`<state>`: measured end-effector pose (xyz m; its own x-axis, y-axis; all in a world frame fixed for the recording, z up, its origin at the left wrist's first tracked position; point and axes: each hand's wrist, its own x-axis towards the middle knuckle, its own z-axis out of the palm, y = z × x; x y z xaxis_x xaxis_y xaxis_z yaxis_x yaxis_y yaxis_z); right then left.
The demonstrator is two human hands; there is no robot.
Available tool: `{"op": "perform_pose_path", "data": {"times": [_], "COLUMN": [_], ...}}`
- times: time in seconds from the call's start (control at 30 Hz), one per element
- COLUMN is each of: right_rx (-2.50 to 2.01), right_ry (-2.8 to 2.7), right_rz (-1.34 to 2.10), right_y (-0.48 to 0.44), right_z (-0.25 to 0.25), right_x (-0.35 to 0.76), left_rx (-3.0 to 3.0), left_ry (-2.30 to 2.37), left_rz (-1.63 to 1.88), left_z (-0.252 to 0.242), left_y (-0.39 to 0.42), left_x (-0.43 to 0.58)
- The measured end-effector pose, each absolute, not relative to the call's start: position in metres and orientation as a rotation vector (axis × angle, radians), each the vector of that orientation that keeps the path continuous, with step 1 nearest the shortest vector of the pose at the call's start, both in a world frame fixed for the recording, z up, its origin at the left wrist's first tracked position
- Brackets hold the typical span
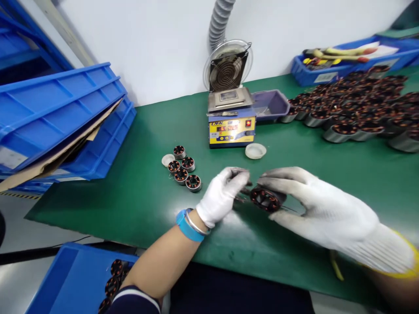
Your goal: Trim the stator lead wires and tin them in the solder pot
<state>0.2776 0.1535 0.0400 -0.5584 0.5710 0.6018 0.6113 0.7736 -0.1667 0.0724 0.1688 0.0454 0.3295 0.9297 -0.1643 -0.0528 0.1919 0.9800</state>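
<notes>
My right hand, in a white glove, grips a black ring-shaped coil part with copper windings, its open face turned to the left. Close to its left side is my left hand, also gloved, with thumb and fingers pinched together; thin dark strands show by the fingertips, and what they hold is too small to name. Several finished-looking metal-rimmed coil rings sit on the green table left of my hands, beside a small white lid.
A yellow and blue heating unit stands at the back, with a white dish before it and a purple tray beside it. Many coil rings crowd the right. Blue crates stand left; a blue bin is below.
</notes>
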Motion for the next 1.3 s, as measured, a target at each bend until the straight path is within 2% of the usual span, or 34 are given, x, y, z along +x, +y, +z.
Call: {"op": "perform_pose_path", "data": {"times": [0.1, 0.23, 0.37, 0.53, 0.7, 0.77, 0.9, 1.07, 1.17, 1.23, 1.3], "right_rx": [-0.886, -0.967, -0.988, -0.949, -0.974, -0.942, -0.898, -0.980, -1.032, -1.054, -1.054], "right_ry": [-2.312, -2.221, -2.158, -2.187, -2.115, -2.124, -2.143, -2.038, -1.998, -1.982, -1.985], "right_rz": [-0.188, -0.184, -0.151, -0.182, -0.148, -0.121, -0.068, 0.028, 0.020, 0.027, 0.023], "right_y": [0.156, 0.154, 0.152, 0.153, 0.150, 0.150, 0.151, 0.145, 0.144, 0.144, 0.144], "right_z": [0.042, 0.047, 0.048, 0.045, 0.048, 0.048, 0.042, 0.041, 0.043, 0.043, 0.041], "right_x": [0.284, 0.290, 0.290, 0.287, 0.287, 0.286, 0.282, 0.282, 0.283, 0.283, 0.283], "left_rx": [1.379, 1.425, 1.334, 1.211, 0.995, 1.080, 1.355, 1.124, 1.018, 1.050, 1.157], "left_ry": [1.008, 0.794, 0.970, 0.864, 0.884, 0.920, 1.013, 0.840, 0.725, 0.822, 0.935], "left_rz": [0.902, 0.445, 0.778, 0.623, 1.188, 1.294, 1.077, 0.851, 0.945, 0.998, 0.852], "left_z": [0.052, 0.057, 0.057, 0.053, 0.054, 0.053, 0.053, 0.058, 0.055, 0.054, 0.054], "left_y": [0.169, 0.171, 0.169, 0.160, 0.163, 0.164, 0.157, 0.151, 0.153, 0.155, 0.155], "left_x": [0.067, 0.055, 0.058, 0.071, 0.062, 0.062, 0.072, 0.066, 0.060, 0.061, 0.066]}}
